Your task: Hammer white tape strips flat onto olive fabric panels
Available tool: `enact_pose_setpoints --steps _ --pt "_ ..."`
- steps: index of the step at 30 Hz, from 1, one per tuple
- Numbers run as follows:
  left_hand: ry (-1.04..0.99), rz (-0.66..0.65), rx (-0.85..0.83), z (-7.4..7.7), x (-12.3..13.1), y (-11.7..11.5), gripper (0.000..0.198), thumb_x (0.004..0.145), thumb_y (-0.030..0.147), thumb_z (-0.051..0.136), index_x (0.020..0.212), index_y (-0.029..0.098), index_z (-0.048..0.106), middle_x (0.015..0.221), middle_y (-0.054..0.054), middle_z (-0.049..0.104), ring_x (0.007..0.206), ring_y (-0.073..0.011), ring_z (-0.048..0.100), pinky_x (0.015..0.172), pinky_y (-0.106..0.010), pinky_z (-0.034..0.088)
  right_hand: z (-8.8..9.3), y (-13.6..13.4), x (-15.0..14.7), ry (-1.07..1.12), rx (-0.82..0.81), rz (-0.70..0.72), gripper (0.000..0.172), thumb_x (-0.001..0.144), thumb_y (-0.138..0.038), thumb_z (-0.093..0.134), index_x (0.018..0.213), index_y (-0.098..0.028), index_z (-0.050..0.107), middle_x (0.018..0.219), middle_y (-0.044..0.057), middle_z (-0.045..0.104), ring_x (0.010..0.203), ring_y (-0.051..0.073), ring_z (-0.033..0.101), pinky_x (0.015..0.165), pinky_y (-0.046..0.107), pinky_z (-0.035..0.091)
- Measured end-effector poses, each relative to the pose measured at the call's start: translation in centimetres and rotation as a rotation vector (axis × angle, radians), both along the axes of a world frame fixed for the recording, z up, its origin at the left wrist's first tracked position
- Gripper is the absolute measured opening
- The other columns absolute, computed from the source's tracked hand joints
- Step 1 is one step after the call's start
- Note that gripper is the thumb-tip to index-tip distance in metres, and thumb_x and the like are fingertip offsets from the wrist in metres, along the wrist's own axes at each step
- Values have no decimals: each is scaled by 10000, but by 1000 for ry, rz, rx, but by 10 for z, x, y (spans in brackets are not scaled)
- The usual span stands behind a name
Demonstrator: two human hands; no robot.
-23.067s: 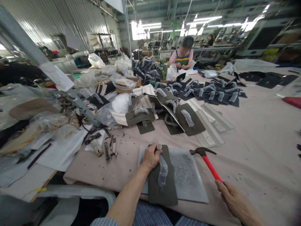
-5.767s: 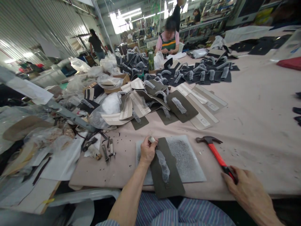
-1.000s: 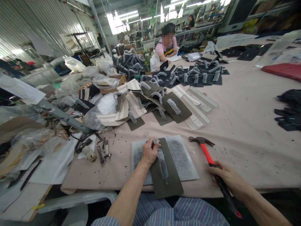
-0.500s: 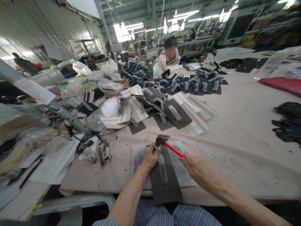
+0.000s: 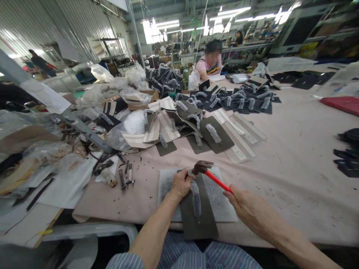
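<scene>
My right hand (image 5: 243, 203) is wrapped round the red handle of a claw hammer (image 5: 218, 181). The hammer's dark head hangs just right of a short punch-like tool with a round metal top (image 5: 191, 172), which my left hand (image 5: 181, 185) grips upright; its lower end is hidden by the fingers. Beneath lies a dark olive panel (image 5: 199, 228) with a plastic-wrapped strap handle (image 5: 196, 201) along its middle. The panel rests on a speckled grey-white board (image 5: 226, 209) and overhangs the table's front edge.
Similar panels with wrapped handles (image 5: 217, 134) are heaped beyond the board, near pale strips (image 5: 241, 153). Small metal tools (image 5: 122, 181) lie to the left, beside a slanting metal post (image 5: 84, 129). Black pieces (image 5: 347, 157) lie at right. A co-worker (image 5: 209, 61) leans over the table's far side.
The hammer head has moved off the punch-like tool to the right, uncovering its round top. My left hand stays on the tool. The camera view has shifted slightly.
</scene>
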State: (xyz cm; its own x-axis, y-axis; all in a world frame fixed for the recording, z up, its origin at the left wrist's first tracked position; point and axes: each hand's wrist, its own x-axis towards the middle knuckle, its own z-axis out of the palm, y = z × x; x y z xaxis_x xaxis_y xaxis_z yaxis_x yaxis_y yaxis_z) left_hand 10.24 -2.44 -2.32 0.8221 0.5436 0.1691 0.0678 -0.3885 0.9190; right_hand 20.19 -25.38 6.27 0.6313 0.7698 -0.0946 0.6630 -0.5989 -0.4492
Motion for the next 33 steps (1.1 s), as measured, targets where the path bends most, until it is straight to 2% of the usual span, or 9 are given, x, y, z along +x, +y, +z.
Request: enact_pose_setpoints --steps 6,10,12,14,17,21,25,29,33 --pt "-22 13 -35 -3 0 0 194 808 115 586 955 202 679 838 0 715 812 -158 657 761 -238 483 -54 -47 28 236 -41 -204 472 946 -562 237 670 -248 458 600 41 575 601 213 591 587 323 399" --pt "-30 36 -41 -4 0 0 171 785 142 637 942 193 683 841 -8 715 796 -161 650 745 -241 482 -81 -62 39 -7 -98 -360 440 915 -537 266 816 -227 562 769 123 641 717 300 636 649 418 464" --pt "-39 45 -56 -3 0 0 168 779 146 647 936 190 685 839 -6 711 787 -156 645 741 -239 479 -76 -48 26 -170 71 -336 463 919 -539 325 1002 -174 597 1017 186 651 917 332 639 776 464 492" --pt "-41 54 -70 -2 -1 -1 147 779 159 655 919 190 685 835 -1 707 780 -150 636 742 -236 477 -65 -22 -3 -144 268 -264 476 942 -534 386 1179 -158 554 1171 179 620 1024 299 621 859 438 504" --pt "-29 91 -117 0 2 -1 119 763 226 702 873 187 681 789 12 688 739 -141 613 711 -231 469 -57 27 -60 84 335 -69 451 960 -437 474 1344 -202 447 1161 103 642 876 207 652 771 338 529" --pt "-115 237 -351 1 7 5 218 712 309 745 838 161 646 732 17 661 682 -129 597 652 -222 464 -72 63 -109 -84 227 4 227 965 -264 394 1056 -171 580 907 113 669 779 248 655 699 355 473" --pt "-196 385 -491 6 -4 21 298 702 372 744 833 143 606 712 9 648 649 -123 591 619 -218 460 -73 57 -100 114 241 -48 156 946 -277 427 899 -194 550 779 64 644 708 213 617 646 320 412" --pt "-165 412 -375 10 -35 33 289 705 362 752 838 145 614 726 9 649 667 -126 597 631 -217 467 -49 46 -70 664 529 -119 191 852 -386 580 796 -204 566 717 5 606 654 175 547 601 295 414" --pt "-102 442 -225 7 -61 33 265 770 381 708 865 149 622 762 -8 663 703 -140 622 666 -226 479 -35 52 -46 862 722 -261 354 803 -541 637 792 -191 583 704 0 592 595 137 505 567 268 432"
